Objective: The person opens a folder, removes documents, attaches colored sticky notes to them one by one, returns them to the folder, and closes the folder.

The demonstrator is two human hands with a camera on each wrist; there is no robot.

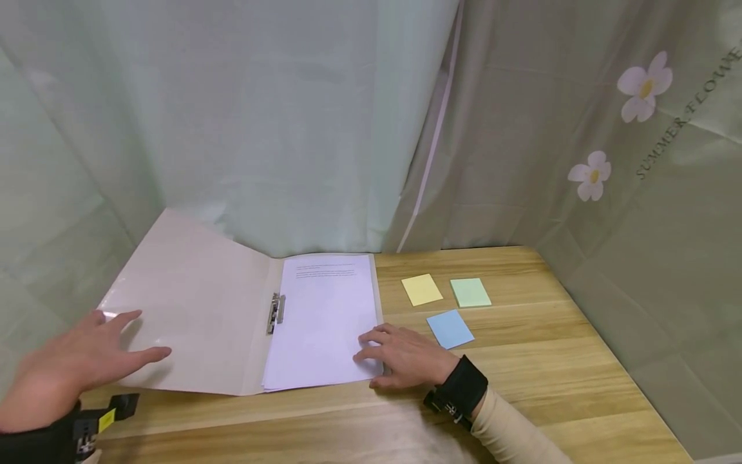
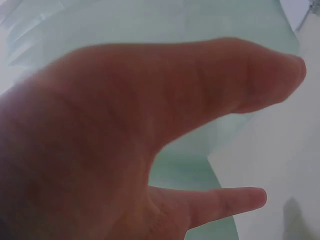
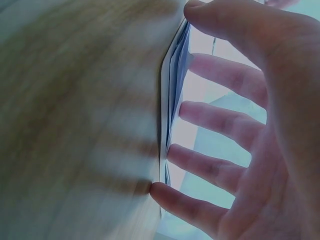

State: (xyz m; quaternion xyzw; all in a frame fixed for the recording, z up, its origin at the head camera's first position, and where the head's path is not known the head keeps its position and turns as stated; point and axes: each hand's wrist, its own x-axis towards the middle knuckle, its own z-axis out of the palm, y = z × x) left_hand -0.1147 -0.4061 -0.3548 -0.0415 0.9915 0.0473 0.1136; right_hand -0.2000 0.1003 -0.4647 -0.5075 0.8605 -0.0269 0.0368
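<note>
Yellow-brown tabletop (image 1: 580,380), smooth and streaked with wood grain, extends beneath and beyond the fingers of both hands. Nearest are the black wristbands, the left one (image 1: 40,441) and the right one (image 1: 464,386), each of matte material with a small device attached; a plain beige sleeve (image 1: 516,428) meets the right band. The left hand (image 1: 87,354) has thumb and fingers apart, with nothing between them, above the outer part of a folder's cover; whether it touches the cover cannot be told. The right hand (image 1: 406,357) has its fingers spread and gently bent, grasping nothing, with the fingertips at the near right edge of the paper sheets (image 1: 324,322). In the right wrist view these sheets form a thin, slightly fanned stack, edge-on beside the fingertips.

The folder (image 1: 197,309) lies unfolded between the two hands: a stiff, off-white, faintly glossy rectangle, its left cover slanting upward past the left fingers. Along its spine, between both sets of fingers, sits a shiny metal clip (image 1: 274,312). The top sheet is smooth and white, with a few printed lines beyond the right fingertips.

Right of and beyond the right fingers lie three flat paper squares: blue (image 1: 450,329) nearest, then green (image 1: 471,294) and yellow (image 1: 422,290). Farthest, softly creased fabric curtains (image 1: 278,129) hang in pale green and grey, bearing rounded-petal flowers (image 1: 590,175) at right.
</note>
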